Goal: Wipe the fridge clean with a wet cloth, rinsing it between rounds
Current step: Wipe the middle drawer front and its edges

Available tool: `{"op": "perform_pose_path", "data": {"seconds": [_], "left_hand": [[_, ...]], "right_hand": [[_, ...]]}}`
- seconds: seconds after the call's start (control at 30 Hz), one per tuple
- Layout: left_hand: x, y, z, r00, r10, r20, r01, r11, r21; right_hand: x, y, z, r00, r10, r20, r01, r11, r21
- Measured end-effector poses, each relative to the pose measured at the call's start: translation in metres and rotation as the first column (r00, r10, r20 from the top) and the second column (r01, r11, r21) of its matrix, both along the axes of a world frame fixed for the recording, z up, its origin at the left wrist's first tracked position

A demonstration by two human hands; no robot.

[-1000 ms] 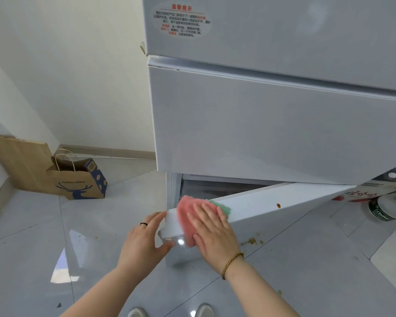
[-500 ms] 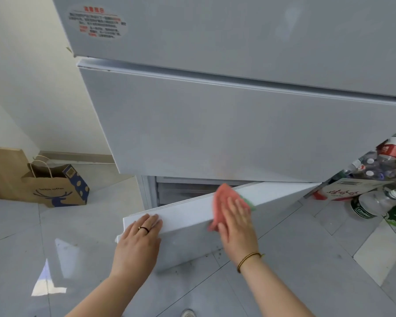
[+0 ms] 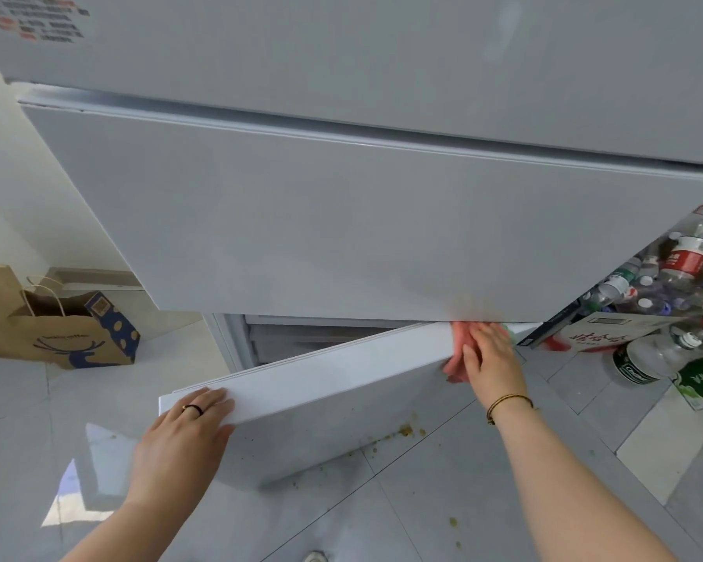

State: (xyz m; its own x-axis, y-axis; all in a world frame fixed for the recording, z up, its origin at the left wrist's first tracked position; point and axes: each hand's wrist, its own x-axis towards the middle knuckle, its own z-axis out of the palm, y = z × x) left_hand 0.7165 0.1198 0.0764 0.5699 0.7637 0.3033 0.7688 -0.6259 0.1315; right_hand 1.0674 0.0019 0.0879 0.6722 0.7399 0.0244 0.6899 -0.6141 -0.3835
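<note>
A white fridge fills the upper view. Its bottom door stands ajar, swung out toward me. My left hand grips the door's free top corner, fingers curled over the white edge. My right hand presses a pink cloth flat onto the door's top edge at its hinge end, just under the middle door. A bit of green shows at the cloth's far side. The open gap shows a dim fridge interior.
A brown paper bag stands on the grey tiled floor at the left, by the wall. Several plastic bottles and a carton are piled at the right. Brownish spill spots dot the floor below the door.
My right hand has slid the pink cloth rightward along the door's top edge, from the free corner to the hinge end. My left hand has shifted its grip onto the free corner's top edge.
</note>
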Motion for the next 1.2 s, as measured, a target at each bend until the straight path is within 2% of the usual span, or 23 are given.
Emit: {"op": "perform_pose_path", "data": {"seconds": [0.1, 0.2, 0.3, 0.37, 0.43, 0.47, 0.6, 0.77, 0.9, 0.97, 1.07, 1.2], "left_hand": [[0.003, -0.003, 0.003, 0.998, 0.054, -0.031, -0.056, 0.995, -0.083], [0.006, -0.004, 0.006, 0.989, 0.147, -0.025, -0.149, 0.961, -0.234], [0.008, -0.007, 0.010, 0.976, 0.214, -0.042, -0.216, 0.923, -0.319], [0.008, -0.007, 0.011, 0.982, 0.186, -0.029, -0.186, 0.932, -0.312], [0.006, -0.007, 0.011, 0.993, 0.120, -0.007, -0.118, 0.959, -0.258], [0.004, -0.008, 0.011, 0.996, 0.085, 0.005, -0.082, 0.974, -0.210], [-0.001, -0.010, 0.009, 0.999, 0.006, 0.049, -0.003, 0.998, -0.069], [-0.007, -0.012, 0.006, 0.998, -0.041, 0.054, 0.041, 0.999, -0.003], [-0.007, -0.013, 0.007, 0.998, -0.047, 0.045, 0.046, 0.998, 0.033], [-0.005, -0.011, 0.011, 0.999, -0.044, 0.029, 0.043, 0.999, 0.031], [-0.006, -0.007, 0.012, 0.999, -0.051, 0.005, 0.050, 0.998, 0.045], [-0.001, -0.003, 0.007, 1.000, 0.002, -0.003, -0.002, 1.000, -0.011]], "right_hand": [[-0.009, 0.006, -0.008, 0.997, -0.073, -0.010, 0.074, 0.992, 0.106], [-0.037, 0.013, -0.016, 0.992, -0.122, 0.027, 0.116, 0.981, 0.153], [-0.076, 0.020, -0.021, 0.999, 0.038, 0.024, -0.042, 0.974, 0.223], [-0.081, 0.017, -0.025, 0.976, 0.190, 0.104, -0.208, 0.955, 0.210], [-0.064, 0.009, -0.025, 0.956, 0.249, 0.156, -0.277, 0.942, 0.192], [-0.052, 0.005, -0.025, 0.961, 0.228, 0.159, -0.256, 0.948, 0.188], [-0.009, -0.007, -0.011, 0.999, -0.036, 0.011, 0.034, 0.984, 0.176], [0.014, -0.006, -0.007, 0.985, -0.171, -0.020, 0.172, 0.976, 0.134], [0.008, 0.005, -0.005, 0.934, -0.338, -0.118, 0.357, 0.892, 0.277], [0.008, 0.009, -0.004, 0.900, -0.395, -0.185, 0.434, 0.855, 0.285], [0.012, 0.012, -0.007, 0.880, -0.434, -0.191, 0.473, 0.830, 0.295], [0.017, 0.016, -0.001, 0.845, -0.490, -0.214, 0.534, 0.789, 0.304]]}}
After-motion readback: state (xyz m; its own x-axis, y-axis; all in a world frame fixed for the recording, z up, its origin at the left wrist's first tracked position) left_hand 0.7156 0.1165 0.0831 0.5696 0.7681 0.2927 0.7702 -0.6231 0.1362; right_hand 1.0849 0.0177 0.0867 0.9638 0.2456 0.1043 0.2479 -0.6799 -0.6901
